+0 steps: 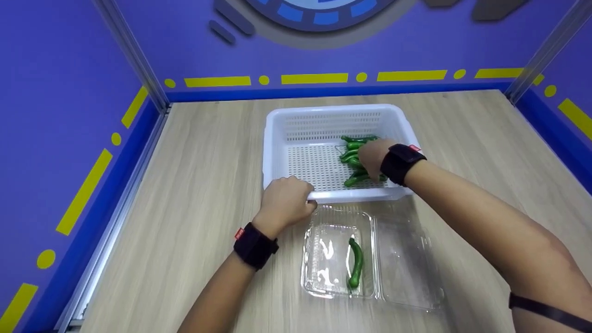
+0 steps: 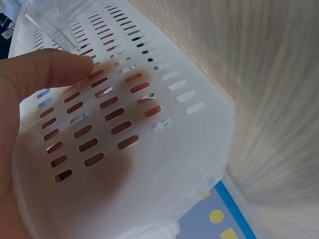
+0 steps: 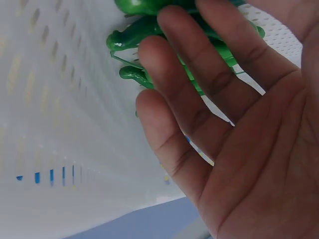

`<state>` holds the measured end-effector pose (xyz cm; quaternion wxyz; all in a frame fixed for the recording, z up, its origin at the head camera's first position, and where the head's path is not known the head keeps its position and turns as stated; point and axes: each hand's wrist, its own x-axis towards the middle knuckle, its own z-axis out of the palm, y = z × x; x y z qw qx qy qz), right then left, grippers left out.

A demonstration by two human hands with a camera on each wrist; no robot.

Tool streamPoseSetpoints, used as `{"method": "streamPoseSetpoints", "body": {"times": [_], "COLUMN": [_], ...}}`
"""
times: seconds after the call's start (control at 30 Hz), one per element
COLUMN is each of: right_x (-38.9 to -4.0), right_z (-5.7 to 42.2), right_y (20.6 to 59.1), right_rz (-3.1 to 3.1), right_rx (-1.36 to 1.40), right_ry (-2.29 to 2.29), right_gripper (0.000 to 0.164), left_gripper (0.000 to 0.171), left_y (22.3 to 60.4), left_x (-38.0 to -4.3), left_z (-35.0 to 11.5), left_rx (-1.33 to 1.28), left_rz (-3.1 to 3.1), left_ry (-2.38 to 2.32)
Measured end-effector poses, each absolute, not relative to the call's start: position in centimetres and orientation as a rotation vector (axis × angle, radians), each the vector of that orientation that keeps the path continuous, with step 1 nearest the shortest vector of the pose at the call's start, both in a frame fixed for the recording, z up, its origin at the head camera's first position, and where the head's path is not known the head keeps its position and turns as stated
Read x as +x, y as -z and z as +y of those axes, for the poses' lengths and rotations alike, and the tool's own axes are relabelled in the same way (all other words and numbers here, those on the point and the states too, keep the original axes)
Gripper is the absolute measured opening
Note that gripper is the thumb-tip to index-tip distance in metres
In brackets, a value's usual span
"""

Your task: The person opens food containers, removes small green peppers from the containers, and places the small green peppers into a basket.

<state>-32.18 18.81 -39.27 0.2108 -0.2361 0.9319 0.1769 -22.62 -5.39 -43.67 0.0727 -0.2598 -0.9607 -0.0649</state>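
Observation:
A white perforated plastic basket (image 1: 333, 109) stands on the table with several green chili peppers (image 1: 355, 178) in its right part. My left hand (image 1: 286, 200) grips its near rim at the left corner. In the left wrist view the thumb (image 2: 55, 72) lies outside the basket wall (image 2: 184, 154), and the fingers show through the slots on the inside. Over the peppers, inside the basket, is my right hand (image 1: 373, 156). Its fingers (image 3: 164, 119) are spread and slightly bent beside the peppers (image 3: 134, 37), with none visibly gripped. Another chili pepper (image 1: 355, 264) lies in a clear plastic clamshell box (image 1: 329, 259).
The clamshell lies opened flat just in front of the basket, its lid (image 1: 407, 273) folded out to the right. Everything stands on a wood-grain table (image 1: 208, 185). Blue printed panels (image 1: 222, 55) enclose the table at the back and sides.

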Motion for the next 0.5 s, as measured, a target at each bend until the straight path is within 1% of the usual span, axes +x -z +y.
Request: {"method": "streamPoseSetpoints", "body": {"times": [0.1, 0.33, 0.4, 0.5], "right_x": [-32.3, -33.1, -32.9, -32.7], "right_z": [19.1, 19.3, 19.3, 19.4], "right_y": [39.9, 40.9, 40.6, 39.8], "right_rz": [2.598, 2.593, 2.604, 2.656], "right_rx": [-0.661, -0.617, -0.619, -0.666], "right_ry": [-0.489, -0.491, -0.463, -0.347], "right_gripper": [0.027, 0.028, 0.032, 0.041], "left_gripper": [0.030, 0.033, 0.034, 0.035], "left_y": [43.8, 43.8, 43.8, 43.8], "left_x": [-22.6, -22.7, -22.7, -22.7], "left_z": [-5.4, -5.4, -5.4, -5.4], "left_rx": [-0.782, -0.789, -0.790, -0.793], "left_rz": [-2.889, -2.886, -2.886, -2.888], "left_ry": [0.197, 0.207, 0.211, 0.215]}}
